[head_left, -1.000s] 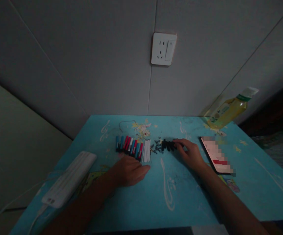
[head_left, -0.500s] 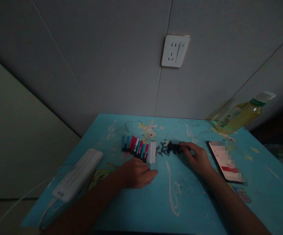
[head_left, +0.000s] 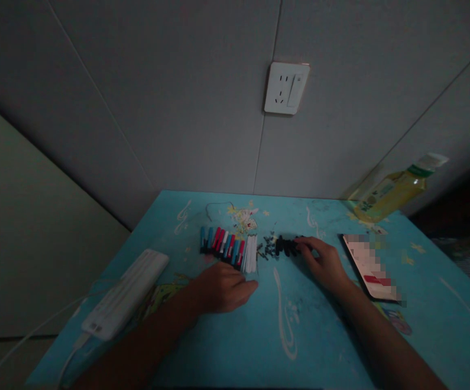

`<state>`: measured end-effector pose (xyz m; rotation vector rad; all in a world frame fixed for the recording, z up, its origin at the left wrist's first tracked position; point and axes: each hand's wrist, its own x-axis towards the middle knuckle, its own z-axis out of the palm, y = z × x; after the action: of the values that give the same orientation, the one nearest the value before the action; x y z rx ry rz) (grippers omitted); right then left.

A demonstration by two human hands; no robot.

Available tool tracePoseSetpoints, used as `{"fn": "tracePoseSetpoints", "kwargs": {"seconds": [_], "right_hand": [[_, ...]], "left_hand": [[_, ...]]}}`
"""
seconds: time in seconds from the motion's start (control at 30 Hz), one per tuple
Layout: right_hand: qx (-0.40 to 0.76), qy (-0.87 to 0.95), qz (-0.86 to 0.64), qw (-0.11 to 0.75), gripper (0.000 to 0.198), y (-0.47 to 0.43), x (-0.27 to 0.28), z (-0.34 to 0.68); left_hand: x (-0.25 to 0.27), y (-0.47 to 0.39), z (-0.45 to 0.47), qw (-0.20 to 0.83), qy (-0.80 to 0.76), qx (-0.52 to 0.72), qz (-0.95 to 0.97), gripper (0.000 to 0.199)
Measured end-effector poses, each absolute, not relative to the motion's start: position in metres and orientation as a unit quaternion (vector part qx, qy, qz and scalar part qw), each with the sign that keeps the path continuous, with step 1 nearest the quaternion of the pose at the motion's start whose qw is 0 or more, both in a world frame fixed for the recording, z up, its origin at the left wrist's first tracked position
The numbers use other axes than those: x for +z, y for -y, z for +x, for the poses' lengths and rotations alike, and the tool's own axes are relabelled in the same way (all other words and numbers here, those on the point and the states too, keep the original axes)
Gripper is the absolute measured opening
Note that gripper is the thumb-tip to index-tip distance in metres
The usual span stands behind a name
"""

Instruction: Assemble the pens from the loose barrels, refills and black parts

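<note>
My left hand (head_left: 224, 288) rests on the table with its fingers curled, just in front of a row of short blue, red and white tubes with black ends (head_left: 222, 244). Whatever its fingers hold, if anything, is hidden. Beside that row lies a bundle of thin white sticks (head_left: 250, 253), close to the left fingertips. Small dark bits (head_left: 268, 246) are scattered right of the sticks. My right hand (head_left: 320, 260) has its thumb and forefinger closed at the right end of a row of small black pieces (head_left: 286, 246), touching the last one.
A white power strip (head_left: 125, 295) with a cable lies at left. A phone (head_left: 369, 268) with a lit screen lies at right. A bottle of yellow liquid (head_left: 393, 189) stands at the back right, near the wall. A socket plate (head_left: 287, 88) is on the wall above the blue table (head_left: 255, 336).
The whole view has shifted slightly. Both hands keep nearly the same place and pose, and the rows of parts look unchanged.
</note>
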<state>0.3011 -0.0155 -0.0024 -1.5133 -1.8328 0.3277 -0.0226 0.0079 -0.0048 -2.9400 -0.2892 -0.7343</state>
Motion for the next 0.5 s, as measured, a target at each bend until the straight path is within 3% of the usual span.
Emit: {"fn": "tracePoseSetpoints", "kwargs": {"seconds": [0.5], "right_hand": [[0.126,0.713,-0.587,0.364,0.026,0.0164,-0.0017,0.3001]], "left_hand": [[-0.0098,-0.0091,-0.0232,0.045,0.095,-0.233,-0.967,0.019]]}}
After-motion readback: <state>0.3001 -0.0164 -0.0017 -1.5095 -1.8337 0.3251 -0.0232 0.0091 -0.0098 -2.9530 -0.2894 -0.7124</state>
